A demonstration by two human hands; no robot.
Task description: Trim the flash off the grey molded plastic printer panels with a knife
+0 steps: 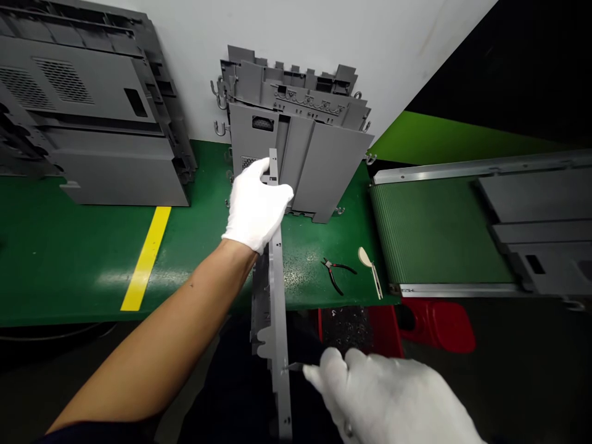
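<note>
Upright on its narrow edge, a grey plastic panel (279, 290) runs from the bench down toward my body. My left hand (256, 206), in a white glove, grips its far end with thumb and fingers around it. My right hand (383, 394), also gloved, is closed around a knife whose thin blade (295, 367) meets the near part of the panel's edge. The knife's handle is mostly hidden in the fist. Beyond my left hand, several similar grey panels (342, 166) lean against the white wall.
Red-and-black side cutters (333, 271) and a cream-coloured tool (370, 271) lie on the green bench (198, 271). More grey panels (106, 154) lean at left. A conveyor belt (435, 228) carries another grey panel (546, 228) at right. Below the bench edge sits a red bin (386, 330) with dark scraps.
</note>
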